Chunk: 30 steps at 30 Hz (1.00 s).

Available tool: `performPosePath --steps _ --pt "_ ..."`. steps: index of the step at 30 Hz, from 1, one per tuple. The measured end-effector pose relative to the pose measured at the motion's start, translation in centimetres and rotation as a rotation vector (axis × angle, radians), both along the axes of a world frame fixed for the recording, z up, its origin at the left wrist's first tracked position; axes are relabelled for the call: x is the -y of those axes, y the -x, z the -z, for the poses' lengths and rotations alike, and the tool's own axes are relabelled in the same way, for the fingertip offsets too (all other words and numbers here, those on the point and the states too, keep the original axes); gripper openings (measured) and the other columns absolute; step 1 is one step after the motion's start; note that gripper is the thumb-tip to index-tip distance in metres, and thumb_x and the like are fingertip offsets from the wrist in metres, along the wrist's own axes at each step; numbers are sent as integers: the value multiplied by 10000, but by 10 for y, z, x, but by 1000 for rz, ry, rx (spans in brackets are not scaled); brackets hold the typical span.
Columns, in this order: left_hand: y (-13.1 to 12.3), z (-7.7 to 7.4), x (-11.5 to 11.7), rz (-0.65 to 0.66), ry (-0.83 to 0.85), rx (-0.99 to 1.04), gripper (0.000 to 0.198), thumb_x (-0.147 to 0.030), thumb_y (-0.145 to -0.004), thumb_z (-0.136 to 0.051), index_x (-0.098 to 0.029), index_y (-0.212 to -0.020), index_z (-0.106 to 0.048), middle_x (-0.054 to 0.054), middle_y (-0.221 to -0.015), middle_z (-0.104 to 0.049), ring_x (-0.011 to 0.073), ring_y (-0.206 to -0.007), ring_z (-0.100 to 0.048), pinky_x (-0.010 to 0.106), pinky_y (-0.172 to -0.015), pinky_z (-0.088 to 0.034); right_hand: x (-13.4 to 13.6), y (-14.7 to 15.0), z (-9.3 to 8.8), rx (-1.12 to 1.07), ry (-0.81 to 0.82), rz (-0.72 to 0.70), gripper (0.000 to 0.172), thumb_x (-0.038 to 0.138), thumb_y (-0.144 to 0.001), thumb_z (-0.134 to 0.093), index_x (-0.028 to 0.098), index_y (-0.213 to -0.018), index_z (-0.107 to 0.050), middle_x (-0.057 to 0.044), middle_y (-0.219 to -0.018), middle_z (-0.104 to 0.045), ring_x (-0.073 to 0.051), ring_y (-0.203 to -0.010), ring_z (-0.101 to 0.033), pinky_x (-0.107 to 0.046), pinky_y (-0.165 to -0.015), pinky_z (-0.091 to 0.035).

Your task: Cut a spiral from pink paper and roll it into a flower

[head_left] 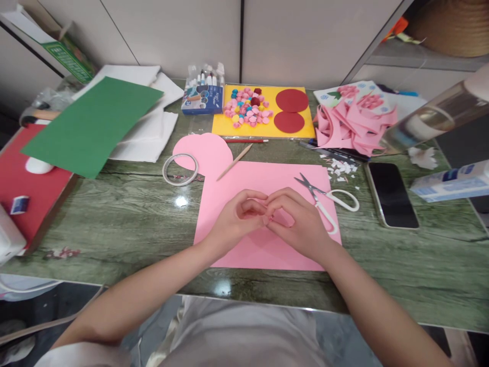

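My left hand [242, 216] and my right hand [296, 219] meet fingertip to fingertip over a sheet of pink paper [229, 244]. Both have thumb and fingers pinched together; a small pinkish bit may be between them, but the fingers hide it. White-handled scissors [324, 198] lie with blades parted on the sheet's right side, just beyond my right hand. A pointed wooden stick [235, 162] rests across the sheet's upper left edge. Beside it are pink paper circles [214, 150], partly overlapped by a roll of narrow tape [165, 171].
Small coloured paper rolls [248, 107] and two red circles [292, 100] sit on a yellow sheet [263, 131] at the back. Pink offcuts [353, 125], a phone [393, 196] and a clear bottle [431, 120] stand right; green paper [95, 122] and a marker box [202, 99] lie left.
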State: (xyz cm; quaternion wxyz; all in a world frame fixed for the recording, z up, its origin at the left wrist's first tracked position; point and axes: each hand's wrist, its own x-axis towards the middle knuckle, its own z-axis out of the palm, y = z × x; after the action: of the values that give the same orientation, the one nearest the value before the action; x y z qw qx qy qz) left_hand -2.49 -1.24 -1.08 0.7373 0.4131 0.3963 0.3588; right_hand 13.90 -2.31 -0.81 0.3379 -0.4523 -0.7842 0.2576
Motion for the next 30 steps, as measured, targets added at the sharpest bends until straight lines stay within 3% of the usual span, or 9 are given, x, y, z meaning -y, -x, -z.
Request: performPosePath --steps 5,13,21,30 --pt "2 0 -2 -23 -8 1 341 -191 -692 -675 -181 -994 -518 6 -752 -640 151 -817 -612 295 -789 -428 -1 -3 -3 -5 -30 -8 175 113 -755 -610 240 -875 -598 -20 -914 -587 -162 -865 -580 -322 -778 -471" --pt "5 2 -3 -5 -35 -18 331 -156 -690 -650 -181 -994 -521 -16 -734 -618 109 -728 -575 264 -751 -418 -3 -4 2 27 -97 -83 223 158 -845 -533 268 -1013 -630 -44 -985 -616 -165 -927 -588 -328 -785 -494" --pt "1 2 -1 1 -54 -35 317 -180 -705 -647 -172 -997 -524 15 -796 -614 133 -811 -568 276 -776 -418 -2 -3 3 55 -91 10 94 164 -792 -610 243 -843 -605 -14 -887 -620 -160 -843 -595 -321 -765 -469" --pt "-2 0 2 13 -25 -15 344 -210 -675 -687 -163 -982 -538 21 -794 -617 140 -802 -574 282 -777 -419 1 3 5 60 -75 21 184 63 -738 -591 225 -725 -505 7 -800 -583 -159 -792 -576 -312 -737 -444"
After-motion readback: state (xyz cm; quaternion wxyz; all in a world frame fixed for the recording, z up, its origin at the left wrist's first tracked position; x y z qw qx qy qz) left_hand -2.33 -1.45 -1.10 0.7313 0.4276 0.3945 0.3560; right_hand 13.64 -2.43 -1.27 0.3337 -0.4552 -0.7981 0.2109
